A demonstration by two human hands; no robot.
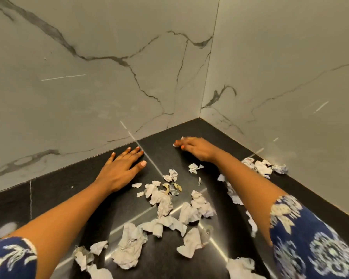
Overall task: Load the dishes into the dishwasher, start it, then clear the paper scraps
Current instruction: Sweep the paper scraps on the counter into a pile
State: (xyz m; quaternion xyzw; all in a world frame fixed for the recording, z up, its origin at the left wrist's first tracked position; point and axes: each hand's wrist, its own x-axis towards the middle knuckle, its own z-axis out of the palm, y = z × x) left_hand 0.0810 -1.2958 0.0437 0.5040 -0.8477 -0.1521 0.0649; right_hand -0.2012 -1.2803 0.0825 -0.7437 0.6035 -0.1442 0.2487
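Note:
Several crumpled white paper scraps [165, 206] lie scattered over a black stone countertop [73, 190] in a corner. My left hand [121, 168] rests flat on the counter with its fingers straight, near the back wall. Farther right, my right hand [193, 147] has its fingers curled and pinches a small white paper scrap [175, 144] close to the corner. More scraps [264, 167] sit against the right wall, behind my right forearm. No dishes or dishwasher are in view.
Grey marble-patterned walls [109, 77] close off the counter at the back and on the right, meeting in a corner [199, 117]. A bare strip of counter lies left of my left arm.

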